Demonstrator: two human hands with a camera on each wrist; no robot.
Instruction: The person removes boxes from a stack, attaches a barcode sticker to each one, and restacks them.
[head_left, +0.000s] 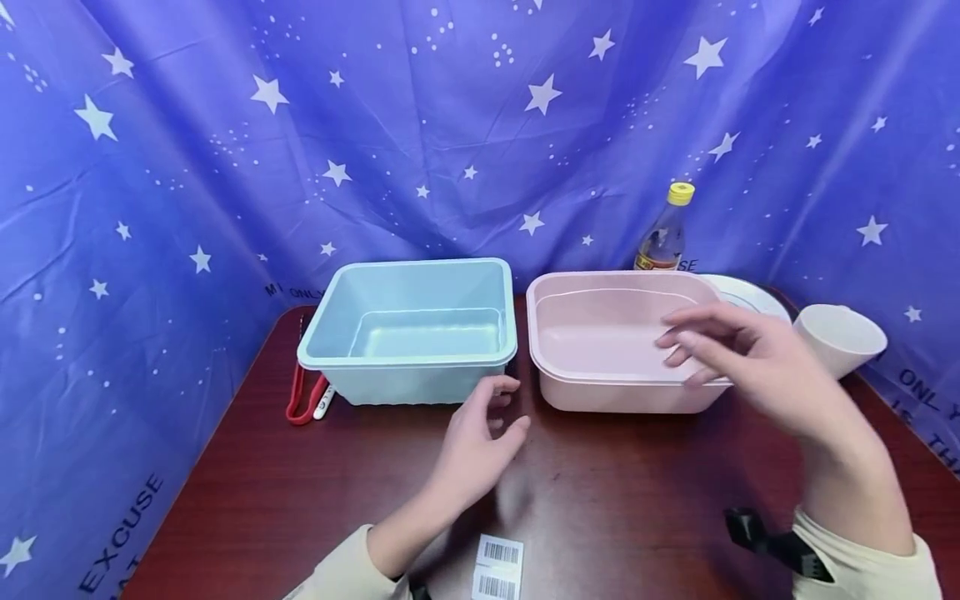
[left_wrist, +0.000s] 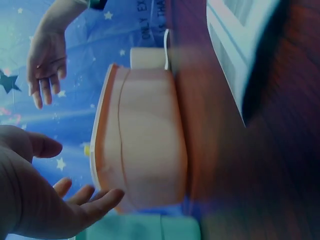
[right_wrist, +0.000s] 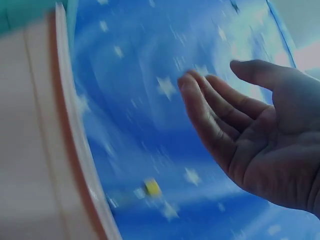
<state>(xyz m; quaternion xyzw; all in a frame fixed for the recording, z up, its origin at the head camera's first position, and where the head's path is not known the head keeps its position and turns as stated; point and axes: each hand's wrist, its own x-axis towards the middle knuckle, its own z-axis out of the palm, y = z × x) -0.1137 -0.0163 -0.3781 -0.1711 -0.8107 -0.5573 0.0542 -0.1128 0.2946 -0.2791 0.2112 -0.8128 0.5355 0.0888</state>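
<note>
My left hand (head_left: 480,442) hovers over the table just in front of the light blue basin (head_left: 420,379), its fingers loosely bent and nothing in them. Above the right part of the pink basin (head_left: 622,396) hangs my right hand (head_left: 750,358), also holding nothing. In the right wrist view its fingers (right_wrist: 220,110) are slightly bent with the thumb apart. The left wrist view shows both hands bare beside the pink basin (left_wrist: 150,135). Both basins look empty inside.
Red tongs (head_left: 303,408) and a white marker (head_left: 324,402) lie left of the blue basin. Behind the pink one stand a yellow-capped bottle (head_left: 663,237) and a white plate (head_left: 750,296). A white cup (head_left: 836,337) is at the right. A barcode label (head_left: 498,568) lies near the front.
</note>
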